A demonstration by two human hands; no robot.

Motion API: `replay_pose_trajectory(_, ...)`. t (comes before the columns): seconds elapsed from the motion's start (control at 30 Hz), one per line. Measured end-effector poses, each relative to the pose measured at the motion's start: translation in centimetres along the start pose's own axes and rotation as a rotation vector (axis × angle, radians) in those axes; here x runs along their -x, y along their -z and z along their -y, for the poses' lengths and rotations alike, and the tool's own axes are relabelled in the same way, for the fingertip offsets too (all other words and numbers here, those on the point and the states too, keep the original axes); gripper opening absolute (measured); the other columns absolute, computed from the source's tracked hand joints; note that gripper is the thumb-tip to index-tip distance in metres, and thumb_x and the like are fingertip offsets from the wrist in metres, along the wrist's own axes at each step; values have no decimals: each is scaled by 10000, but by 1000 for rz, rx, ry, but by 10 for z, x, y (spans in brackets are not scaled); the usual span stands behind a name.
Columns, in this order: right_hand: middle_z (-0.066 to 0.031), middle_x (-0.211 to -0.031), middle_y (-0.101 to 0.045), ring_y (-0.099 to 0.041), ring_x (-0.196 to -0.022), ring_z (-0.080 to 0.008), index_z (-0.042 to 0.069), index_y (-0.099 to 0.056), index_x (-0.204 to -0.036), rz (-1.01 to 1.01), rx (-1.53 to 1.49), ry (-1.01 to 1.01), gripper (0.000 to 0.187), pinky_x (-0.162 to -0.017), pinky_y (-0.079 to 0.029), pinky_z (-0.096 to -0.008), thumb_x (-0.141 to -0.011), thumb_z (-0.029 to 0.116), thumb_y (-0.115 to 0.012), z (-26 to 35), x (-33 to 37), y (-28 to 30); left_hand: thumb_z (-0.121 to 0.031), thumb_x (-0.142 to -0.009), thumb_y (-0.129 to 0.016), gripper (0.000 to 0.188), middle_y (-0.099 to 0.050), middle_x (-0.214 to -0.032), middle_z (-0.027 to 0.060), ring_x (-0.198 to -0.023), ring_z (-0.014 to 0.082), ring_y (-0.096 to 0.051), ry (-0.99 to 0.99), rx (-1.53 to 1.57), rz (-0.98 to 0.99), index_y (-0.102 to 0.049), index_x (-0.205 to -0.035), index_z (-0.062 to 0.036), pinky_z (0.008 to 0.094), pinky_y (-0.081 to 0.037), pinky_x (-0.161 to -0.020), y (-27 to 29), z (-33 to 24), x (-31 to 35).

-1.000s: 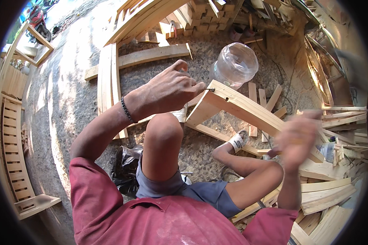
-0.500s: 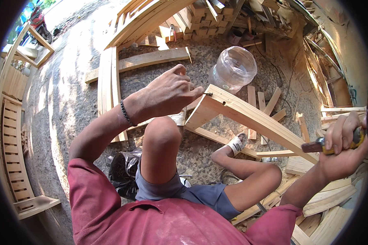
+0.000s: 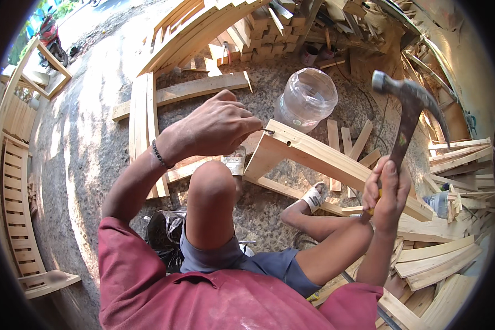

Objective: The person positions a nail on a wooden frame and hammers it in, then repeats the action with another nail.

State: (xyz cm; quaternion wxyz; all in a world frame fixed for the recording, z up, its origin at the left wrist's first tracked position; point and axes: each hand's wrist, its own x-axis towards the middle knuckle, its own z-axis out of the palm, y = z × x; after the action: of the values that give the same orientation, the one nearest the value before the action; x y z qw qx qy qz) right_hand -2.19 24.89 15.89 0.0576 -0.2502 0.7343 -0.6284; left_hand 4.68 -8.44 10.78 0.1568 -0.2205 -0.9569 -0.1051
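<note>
My right hand [image 3: 389,190] is wrapped round the handle of a claw hammer [image 3: 406,99], its dark metal head raised above the right end of a pale wooden frame [image 3: 335,163]. At the frame's near-left corner, my left hand [image 3: 223,124] pinches a small dark nail [image 3: 268,131] against the wood. A dark hole shows in the same board, a little to the right of the nail. The frame slants across in front of my bent knees, and its lower rails rest near my feet.
A clear plastic tub [image 3: 308,99] stands just beyond the frame. Long boards [image 3: 143,121] lie to the left, with a slatted wooden piece [image 3: 17,203] farther out. Loose offcuts [image 3: 437,258] crowd the right side. Pliers [image 3: 226,52] and stacked lumber [image 3: 275,33] are at the back.
My right hand has brought the hammer inward from the far right edge, its head now upright and in full view. My left hand stays at the nail.
</note>
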Motion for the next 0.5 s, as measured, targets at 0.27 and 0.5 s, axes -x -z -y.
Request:
replay_pose_trajectory(0.27,54,-553,-375,-347,-404,-15,65,-470,-923,66,-299,-308,305,-350,-314,-195,-1044,345,-477,-60,25,-13,-119,-956,-545,186,-697,-976,170,-936,349,-660,276,677,16,-640,-1046,12,440,-503,-843,-18,6,1)
replay_pose_trajectory(0.5,60,-556,-373,-344,-409,-8,56,-484,-938,66,-266,-325,294,-352,-311,-194,-1030,333,-513,-73,27,-6,-103,-958,-556,154,-706,-923,100,-850,260,-672,63,-88,87,-656,-1023,-5,423,-507,-853,11,-13,-21)
